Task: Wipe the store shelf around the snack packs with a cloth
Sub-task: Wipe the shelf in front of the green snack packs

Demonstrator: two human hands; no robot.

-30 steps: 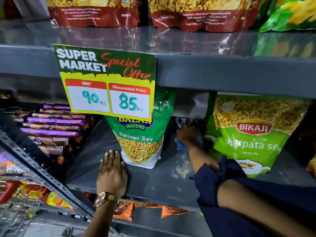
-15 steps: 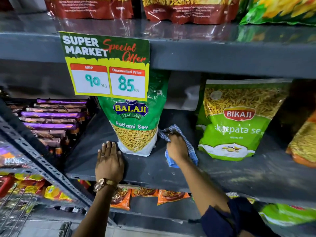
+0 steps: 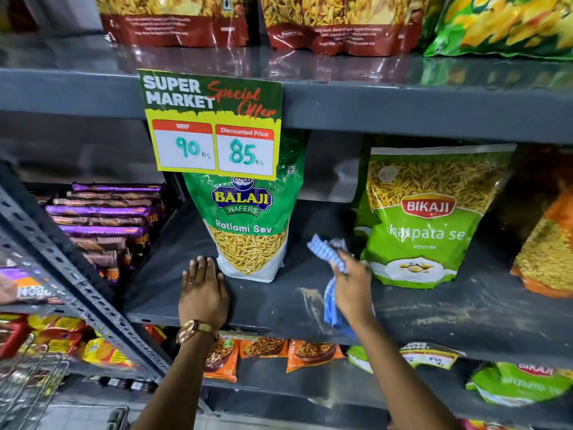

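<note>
The dark grey shelf (image 3: 273, 302) carries a green Balaji Ratlami Sev pack (image 3: 248, 225) and, to its right, a green Bikaji pack (image 3: 424, 225), both upright. My right hand (image 3: 352, 288) grips a blue-and-white checked cloth (image 3: 325, 252) between the two packs, near the shelf's front; the hand is motion-blurred. The cloth sticks up behind my fingers and hangs down past the shelf edge. My left hand (image 3: 203, 290) lies flat, fingers together, on the shelf just left of the Balaji pack's base. Pale dust streaks (image 3: 311, 301) mark the shelf by the cloth.
A price sign (image 3: 214, 125) hangs from the upper shelf edge over the Balaji pack. An orange pack (image 3: 548, 256) stands at far right. Purple bars (image 3: 102, 218) are stacked at left behind a slanted metal strut (image 3: 71, 274). Small snack packs (image 3: 266, 352) sit below.
My right hand has drawn the cloth from the back of the shelf forward to the front edge between the two packs. My left hand has stayed flat by the Balaji pack.
</note>
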